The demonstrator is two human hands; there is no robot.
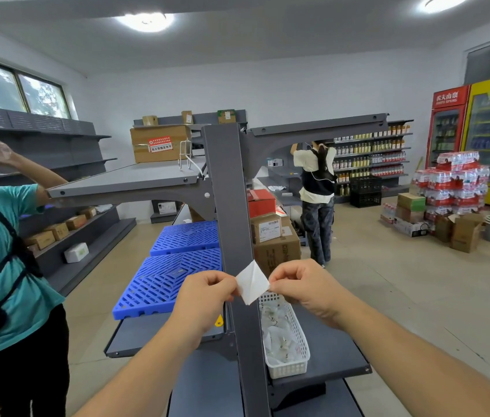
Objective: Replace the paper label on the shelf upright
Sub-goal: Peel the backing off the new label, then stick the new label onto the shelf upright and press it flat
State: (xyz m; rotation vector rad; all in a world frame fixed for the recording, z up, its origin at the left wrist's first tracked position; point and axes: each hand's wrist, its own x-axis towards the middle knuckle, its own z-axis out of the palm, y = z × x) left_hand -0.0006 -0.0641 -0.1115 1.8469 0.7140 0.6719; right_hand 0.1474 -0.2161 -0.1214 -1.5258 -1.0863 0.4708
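Pinching opposite corners of the paper label, both hands hold it against the front face of the shelf upright, about halfway down the part of the post in view and just above the near shelf's back edge. The left hand has thumb and forefinger closed on the label's left corner, the other fingers curled in; the right hand is closed the same way on the right corner. The label is a small white square turned on its point like a diamond, thin and slightly creased down the middle, its top corner touching the post while its lower point hangs free; whether it is being peeled away or pressed on I cannot tell. To do this step well, I judge the sheet should be kept taut between the two pinches and squared to the post's straight edges, since thin paper will likely tear or wrinkle if pulled unevenly. The upright is smooth, matt grey painted metal, flat-faced and square-edged. To its right, on the near shelf, a white plastic basket with perforated walls holds small white packets. To its left lie blue plastic grid pallets, rigid and slotted.
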